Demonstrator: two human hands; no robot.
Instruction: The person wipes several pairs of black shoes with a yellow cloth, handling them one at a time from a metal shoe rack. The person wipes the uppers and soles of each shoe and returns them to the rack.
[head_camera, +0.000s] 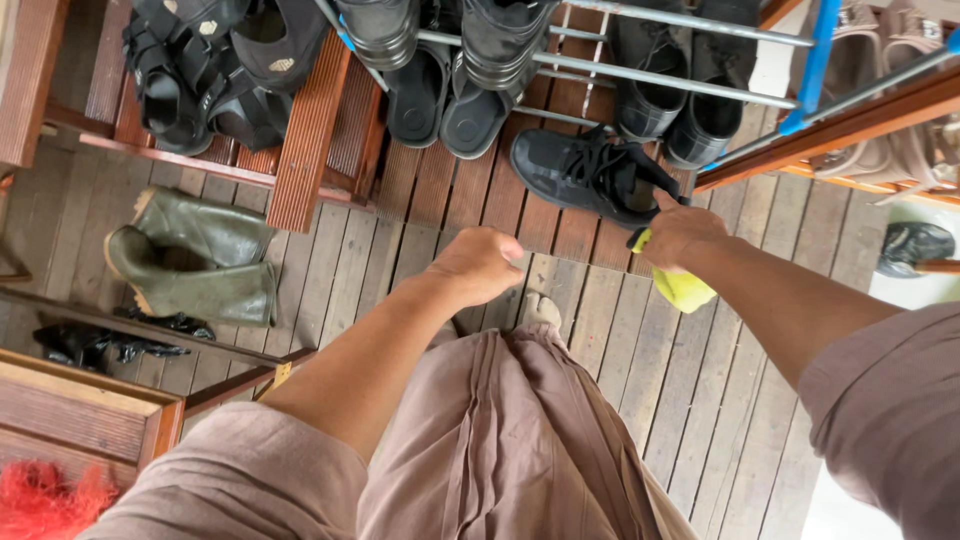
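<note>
Brown trousers (500, 440) fill the near view, above plank decking (690, 400). Far off runs the metal shoe rack (650, 75), and green rubber boots (195, 260) lie at left. Just beyond the right hand (680, 232) sits a black laced shoe (585, 175); its fingers clamp a yellow cloth (685, 290). Left hand (480, 265) hangs curled shut, holding nothing.
</note>
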